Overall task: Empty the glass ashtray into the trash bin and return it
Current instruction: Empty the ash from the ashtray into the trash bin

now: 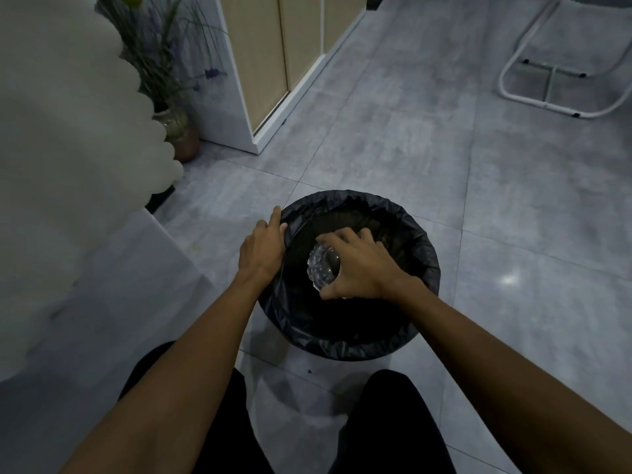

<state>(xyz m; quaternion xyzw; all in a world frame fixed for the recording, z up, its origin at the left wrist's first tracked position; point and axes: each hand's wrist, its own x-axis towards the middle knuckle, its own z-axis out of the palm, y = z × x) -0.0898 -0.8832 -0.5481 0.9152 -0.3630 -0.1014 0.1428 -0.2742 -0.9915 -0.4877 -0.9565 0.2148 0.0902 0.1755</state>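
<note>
Both forearms are reaching over the bin [424, 278], right hand [359, 268] gripping the tilted ashtray [319, 268] inside, left hand [261, 249] pinching the liner [342, 347] beside it.

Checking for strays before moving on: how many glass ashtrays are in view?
1. The glass ashtray is gripped in the right hand, tipped over the open trash bin. The left hand holds the bin's rim. Anything inside the dark bin cannot be seen.
</note>
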